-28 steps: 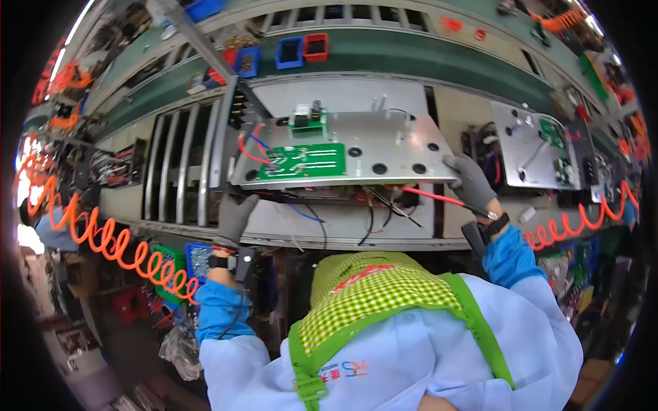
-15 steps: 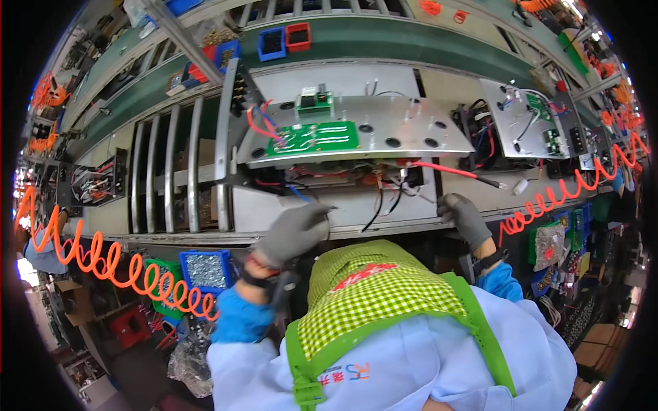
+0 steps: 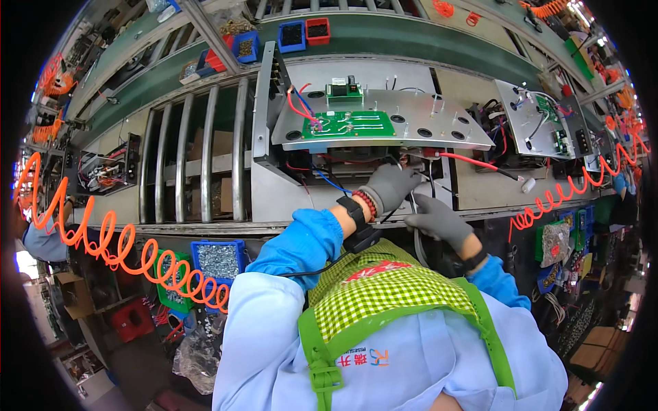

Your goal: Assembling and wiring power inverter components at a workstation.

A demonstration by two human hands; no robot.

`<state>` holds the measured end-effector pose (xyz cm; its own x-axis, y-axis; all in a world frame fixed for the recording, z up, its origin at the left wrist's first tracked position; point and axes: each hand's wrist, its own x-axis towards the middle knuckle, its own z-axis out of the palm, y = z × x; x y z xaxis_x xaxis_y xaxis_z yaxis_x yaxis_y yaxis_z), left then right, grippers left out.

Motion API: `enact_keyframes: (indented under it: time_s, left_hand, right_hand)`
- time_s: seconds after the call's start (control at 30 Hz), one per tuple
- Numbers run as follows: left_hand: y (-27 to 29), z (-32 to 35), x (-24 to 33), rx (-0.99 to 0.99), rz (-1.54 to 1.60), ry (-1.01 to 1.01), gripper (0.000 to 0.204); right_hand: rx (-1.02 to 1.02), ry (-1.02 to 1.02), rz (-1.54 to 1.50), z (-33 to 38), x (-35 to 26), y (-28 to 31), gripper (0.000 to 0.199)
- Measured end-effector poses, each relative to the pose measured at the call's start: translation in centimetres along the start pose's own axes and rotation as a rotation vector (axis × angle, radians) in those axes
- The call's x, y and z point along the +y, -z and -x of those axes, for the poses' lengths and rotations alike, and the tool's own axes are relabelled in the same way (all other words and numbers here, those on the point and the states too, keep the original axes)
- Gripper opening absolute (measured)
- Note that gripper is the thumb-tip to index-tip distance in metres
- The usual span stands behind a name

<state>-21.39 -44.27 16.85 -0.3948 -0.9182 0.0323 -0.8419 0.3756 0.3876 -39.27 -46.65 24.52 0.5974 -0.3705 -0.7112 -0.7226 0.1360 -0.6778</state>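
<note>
In front of me stands an open metal chassis with a silver plate over it, carrying a green circuit board. My left hand, in a grey glove, reaches to the wires under the plate's front edge. Its fingers are curled at the wires; what they pinch is hidden. Close beside it, my right hand, also gloved, has its fingers closed next to a thin grey strip hanging toward my apron. Whether it grips this strip is unclear. A thick red cable sticks out to the right.
Steel rollers lie left of the chassis. A second unit stands at right. Orange coiled hoses hang on both sides. A blue bin of screws sits below the bench edge; blue and red bins stand at the back.
My left hand has moved right and forward, from the bench's front edge to the wires under the plate. My right hand has come left and closer to me. The view has shifted slightly.
</note>
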Motion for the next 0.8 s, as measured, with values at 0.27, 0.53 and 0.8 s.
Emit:
enact_keyframes:
  time_s: [0.27,0.53,0.8]
  left_hand:
    - [5.7,3.1,0.6,0.661,0.549,0.049,0.024]
    - [6.9,2.4,2.3,0.417,0.447,0.202,0.022]
    - [16.7,2.7,-3.2,0.339,0.36,0.188,0.039]
  right_hand:
    - [0.355,0.353,-0.439,3.1,6.1,3.8,0.064]
    - [0.586,0.881,-0.369,0.2,-5.7,-1.5,0.036]
    - [0.323,0.456,-0.531,-1.3,0.6,-0.6,0.037]
